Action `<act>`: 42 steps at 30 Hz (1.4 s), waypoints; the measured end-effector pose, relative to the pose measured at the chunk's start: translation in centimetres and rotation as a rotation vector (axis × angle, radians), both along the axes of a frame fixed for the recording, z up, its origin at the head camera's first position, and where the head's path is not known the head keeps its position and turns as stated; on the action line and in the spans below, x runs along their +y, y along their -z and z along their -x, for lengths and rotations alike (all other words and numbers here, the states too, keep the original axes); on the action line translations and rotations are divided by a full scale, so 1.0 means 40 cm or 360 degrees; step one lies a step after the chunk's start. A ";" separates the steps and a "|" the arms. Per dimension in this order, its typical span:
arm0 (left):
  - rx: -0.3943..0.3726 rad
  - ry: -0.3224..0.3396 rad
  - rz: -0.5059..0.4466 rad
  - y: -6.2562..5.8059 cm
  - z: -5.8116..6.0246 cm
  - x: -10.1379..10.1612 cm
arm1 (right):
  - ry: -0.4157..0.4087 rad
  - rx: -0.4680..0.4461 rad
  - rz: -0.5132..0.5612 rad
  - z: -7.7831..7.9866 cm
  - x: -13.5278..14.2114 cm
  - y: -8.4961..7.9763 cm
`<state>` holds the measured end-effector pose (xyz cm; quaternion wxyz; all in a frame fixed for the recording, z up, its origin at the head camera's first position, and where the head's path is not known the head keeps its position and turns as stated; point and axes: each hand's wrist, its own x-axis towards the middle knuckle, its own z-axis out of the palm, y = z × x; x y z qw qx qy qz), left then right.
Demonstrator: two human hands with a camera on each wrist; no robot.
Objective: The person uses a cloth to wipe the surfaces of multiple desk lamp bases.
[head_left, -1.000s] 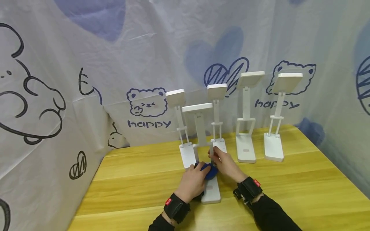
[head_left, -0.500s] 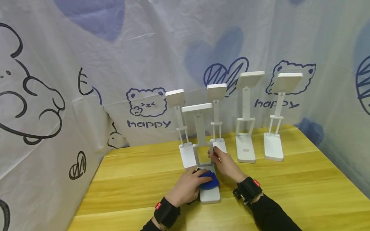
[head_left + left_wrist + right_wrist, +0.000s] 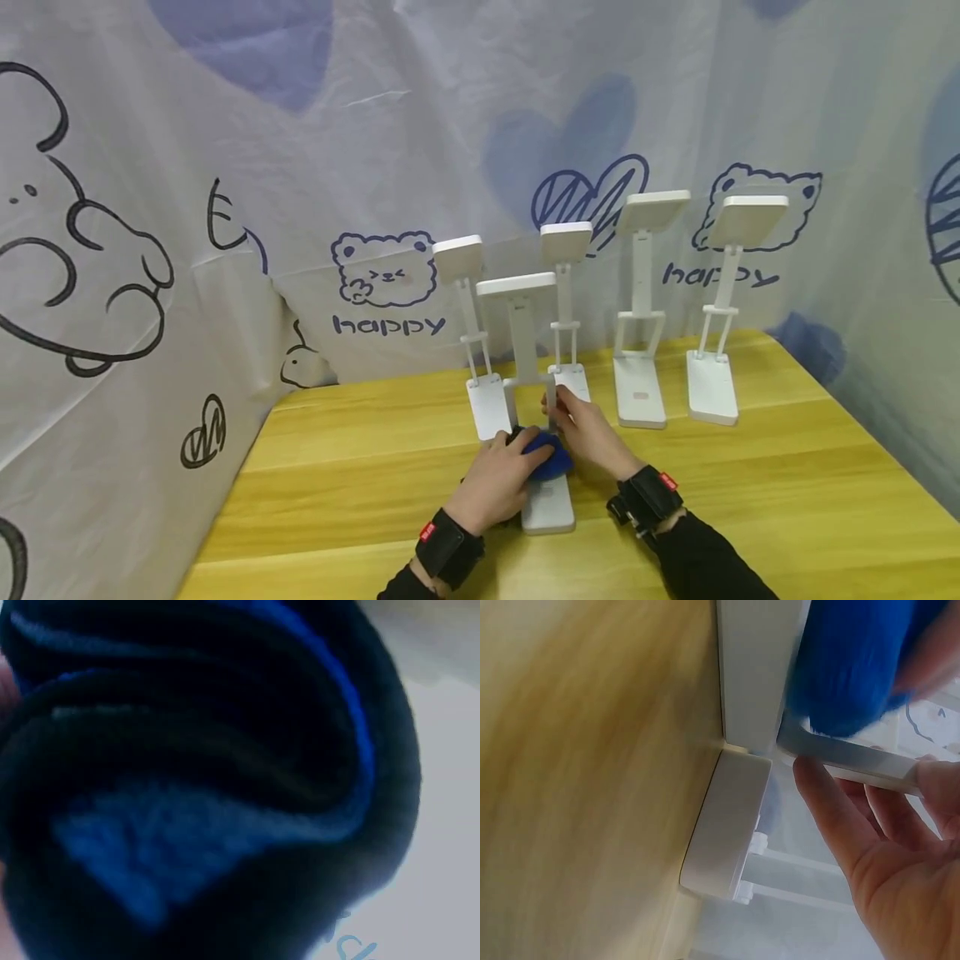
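A white desk lamp [image 3: 547, 508] stands nearest me on the table, its head raised on a hinged arm. My left hand [image 3: 498, 482] grips a folded blue cloth [image 3: 553, 460] over the rear part of the lamp's base. Close up in the left wrist view, the cloth [image 3: 150, 847] shows blue and dark folds, blurred. My right hand [image 3: 592, 435] holds the right bar of the lamp's lower bracket. In the right wrist view, the thumb and fingers of the right hand [image 3: 889, 862] pinch this bar, with the blue cloth [image 3: 851, 660] just beyond it.
Behind the held lamp are a left lamp [image 3: 489, 408] and a middle lamp [image 3: 566, 243], both white. Two more white lamps stand at right: one lamp [image 3: 639, 408] and a farther lamp [image 3: 712, 392]. A printed curtain [image 3: 390, 167] hangs behind the wooden table [image 3: 337, 467].
The left hand slid the cloth toward me along the lamp base, then back up toward the bracket. The right hand kept its hold on the bar, and the lamp stayed in place.
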<state>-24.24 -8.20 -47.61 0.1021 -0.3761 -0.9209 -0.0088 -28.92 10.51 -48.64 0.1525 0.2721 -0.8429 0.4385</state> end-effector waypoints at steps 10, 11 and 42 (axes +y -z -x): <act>0.0043 -0.0123 0.0041 0.005 0.009 0.017 | 0.0009 0.0067 -0.0025 0.004 -0.001 0.003; 0.0019 -0.0120 0.0045 0.003 0.009 0.015 | 0.0009 0.0072 -0.0031 0.005 -0.002 0.002; -0.0274 0.0077 -0.0114 -0.024 -0.043 -0.109 | -0.0037 -0.0006 0.0010 0.005 0.000 0.007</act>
